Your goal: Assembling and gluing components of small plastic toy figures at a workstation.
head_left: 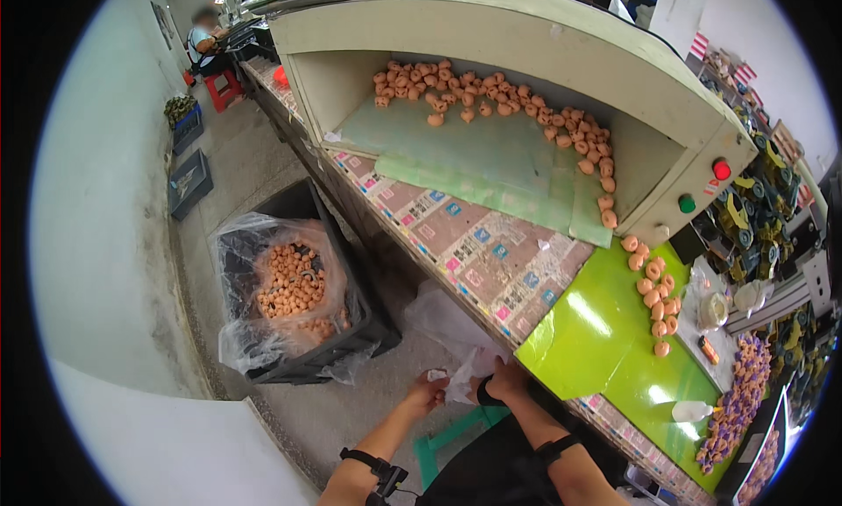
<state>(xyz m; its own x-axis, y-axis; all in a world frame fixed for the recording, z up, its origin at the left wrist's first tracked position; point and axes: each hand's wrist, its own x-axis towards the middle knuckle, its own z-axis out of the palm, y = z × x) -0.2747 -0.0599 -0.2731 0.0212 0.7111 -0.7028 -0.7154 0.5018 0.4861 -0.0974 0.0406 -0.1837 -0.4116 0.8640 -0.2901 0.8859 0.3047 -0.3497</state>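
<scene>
Low beside the bench, my left hand [426,393] pinches a bunched white edge of a thin translucent plastic bag [452,320]. Across from it, my right hand [506,382] is closed at the bag's other side, its fingertips partly hidden. The crumpled film stretches between both hands and hangs by the bench edge. A green stool [426,458] stands just below them. To the left, a dark crate [364,309] lined with clear plastic holds many small peach-coloured moulded heads [294,278].
A cream box-shaped machine [526,32] with red and green buttons sits on the bench, more peach heads [491,89] inside. A green mat [605,331] carries several heads, a white bottle [691,410] and purple pieces [741,392]. Far left, a person [206,46] sits on a red stool.
</scene>
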